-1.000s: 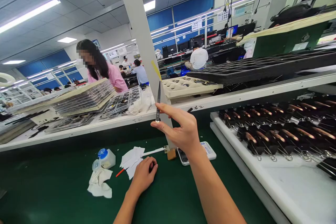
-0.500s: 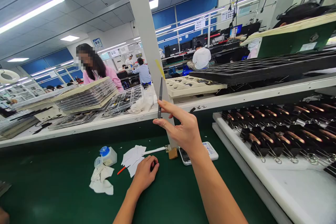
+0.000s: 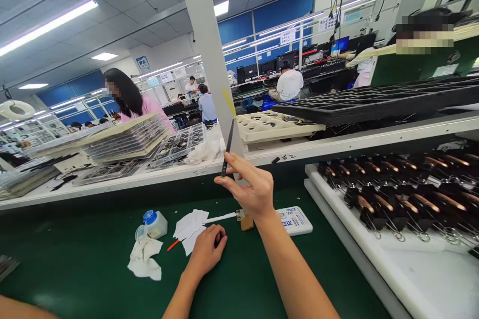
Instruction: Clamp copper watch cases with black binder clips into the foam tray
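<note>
Lowered slightly since the earlier frame, the right hand point(image 3: 254, 184) now leaves more of the white, phone-shaped item point(image 3: 295, 220) uncovered, and the dark slender tool point(image 3: 229, 144) leans further; part of another forearm point(image 3: 22, 306) has entered at the near left edge. Near centre, the left hand point(image 3: 207, 246) rests loosely curled on the green worktop point(image 3: 254, 279), beside white paper pieces point(image 3: 192, 227); whether its fingertips meet or enclose anything cannot be told. To its left lie a crumpled white cloth point(image 3: 144, 261), a blue-capped bottle point(image 3: 156, 225) and a red stick point(image 3: 173, 244). Beyond, a white rod point(image 3: 221, 218) reaches toward a brown block point(image 3: 247, 223). Above the worktop, the right grip pinches the tool's lower part between thumb and forefinger, its upper end pointing away and up. At that tip stands a thin yellow strip point(image 3: 229, 102), apparently held by it, seen against the pale post point(image 3: 209, 35). Step in hand, as judged: the strip is being held aloft at the tool's tip. Any move from this pose would call for an even pinch and a steady wrist, since so thin a strip could bend or slip. Right: dark clips with copper-coloured pieces point(image 3: 396, 202) in rows. Far: a shelf point(image 3: 187, 172) bearing a cream tray point(image 3: 277, 127) and stacked clear trays point(image 3: 127, 142); behind it, seated people.
</note>
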Motion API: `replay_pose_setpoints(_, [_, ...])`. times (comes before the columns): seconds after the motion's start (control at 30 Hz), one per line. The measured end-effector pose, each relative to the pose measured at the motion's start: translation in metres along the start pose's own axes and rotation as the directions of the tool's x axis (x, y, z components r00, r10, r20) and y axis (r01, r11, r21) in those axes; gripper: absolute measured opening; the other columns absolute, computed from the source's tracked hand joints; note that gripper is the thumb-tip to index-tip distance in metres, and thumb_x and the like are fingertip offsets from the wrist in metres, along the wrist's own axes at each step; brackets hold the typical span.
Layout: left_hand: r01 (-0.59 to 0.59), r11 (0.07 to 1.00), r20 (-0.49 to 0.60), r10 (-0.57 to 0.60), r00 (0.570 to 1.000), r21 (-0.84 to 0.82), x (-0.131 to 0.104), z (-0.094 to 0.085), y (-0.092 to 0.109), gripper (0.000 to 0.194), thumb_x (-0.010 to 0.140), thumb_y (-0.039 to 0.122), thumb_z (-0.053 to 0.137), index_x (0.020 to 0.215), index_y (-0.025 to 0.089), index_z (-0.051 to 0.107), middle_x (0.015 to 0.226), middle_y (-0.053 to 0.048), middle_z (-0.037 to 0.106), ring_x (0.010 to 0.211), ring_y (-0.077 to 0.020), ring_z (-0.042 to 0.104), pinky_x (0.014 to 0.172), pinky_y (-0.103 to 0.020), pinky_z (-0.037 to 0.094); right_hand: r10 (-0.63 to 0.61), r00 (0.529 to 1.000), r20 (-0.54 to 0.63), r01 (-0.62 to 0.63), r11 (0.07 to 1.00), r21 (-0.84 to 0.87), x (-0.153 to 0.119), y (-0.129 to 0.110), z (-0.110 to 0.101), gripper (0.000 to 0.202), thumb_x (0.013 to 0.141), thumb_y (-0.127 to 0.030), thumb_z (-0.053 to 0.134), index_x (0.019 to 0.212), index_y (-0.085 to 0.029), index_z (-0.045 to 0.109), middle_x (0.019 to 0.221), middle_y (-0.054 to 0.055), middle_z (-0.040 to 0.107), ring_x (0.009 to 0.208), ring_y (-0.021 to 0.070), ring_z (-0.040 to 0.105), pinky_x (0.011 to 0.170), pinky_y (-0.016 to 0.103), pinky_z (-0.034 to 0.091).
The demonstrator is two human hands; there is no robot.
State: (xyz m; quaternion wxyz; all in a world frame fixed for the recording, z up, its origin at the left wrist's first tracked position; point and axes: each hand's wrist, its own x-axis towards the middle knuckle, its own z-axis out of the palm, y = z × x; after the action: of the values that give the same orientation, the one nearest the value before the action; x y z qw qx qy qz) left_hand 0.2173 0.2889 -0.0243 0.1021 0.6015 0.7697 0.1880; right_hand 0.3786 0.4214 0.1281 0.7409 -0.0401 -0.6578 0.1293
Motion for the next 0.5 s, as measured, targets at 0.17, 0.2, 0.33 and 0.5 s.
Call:
replay_pose_setpoints(0.17, [-0.007, 1.0, -0.007, 0.007, 1.0, 0.0, 0.0005, 0.0006, -0.0002, 0.017, 0.098, 0.031, 0.047, 0.095, 0.022, 0.06, 0.084, -0.002, 0.057, 0.078, -0.0192, 0.054, 0.072, -0.031, 0.035, -0.023, 1.0, 0.004, 0.023, 1.0, -0.001, -0.0016, 0.001, 0.003, 0.04, 0.098, -0.038, 0.071, 0.136, -0.023, 0.07, 0.126, 0.012, 0.073, 0.074, 0.018, 0.077, 0.071, 0.027, 0.066])
replay_pose_setpoints(0.2, [-0.008, 1.0, -0.007, 0.008, 1.0, -0.001, 0.0006, 0.0011, -0.0008, 0.016, 0.098, 0.031, 0.047, 0.095, 0.022, 0.06, 0.084, -0.002, 0.057, 0.078, -0.0192, 0.054, 0.072, -0.031, 0.035, -0.037, 0.999, -0.003, 0.037, 0.999, -0.001, -0.0007, 0.0005, 0.0021, 0.041, 0.099, -0.036, 0.071, 0.138, -0.023, 0.069, 0.127, 0.012, 0.073, 0.074, 0.0178, 0.077, 0.07, 0.026, 0.066])
replay_pose_setpoints(0.33, [-0.007, 1.0, -0.009, 0.007, 1.0, 0.002, 0.0007, 0.0032, -0.0037, 0.017, 0.098, 0.032, 0.047, 0.094, 0.022, 0.061, 0.084, -0.001, 0.057, 0.078, -0.0191, 0.054, 0.072, -0.031, 0.034, -0.036, 0.999, 0.009, 0.036, 0.998, -0.047, 0.0022, -0.002, -0.0029, 0.041, 0.1, -0.036, 0.069, 0.14, -0.024, 0.067, 0.127, 0.012, 0.073, 0.076, 0.0183, 0.078, 0.066, 0.025, 0.065])
replay_pose_setpoints(0.5, [0.003, 1.0, -0.005, -0.003, 1.0, 0.004, 0.0005, 0.0033, -0.0038, 0.018, 0.098, 0.032, 0.047, 0.095, 0.022, 0.062, 0.085, -0.002, 0.058, 0.079, -0.0191, 0.054, 0.072, -0.031, 0.035, 0.008, 0.998, 0.065, -0.004, 0.998, -0.057, -0.0011, 0.0011, -0.0008, 0.041, 0.101, -0.038, 0.068, 0.139, -0.023, 0.068, 0.13, 0.013, 0.071, 0.079, 0.0189, 0.078, 0.073, 0.027, 0.066])
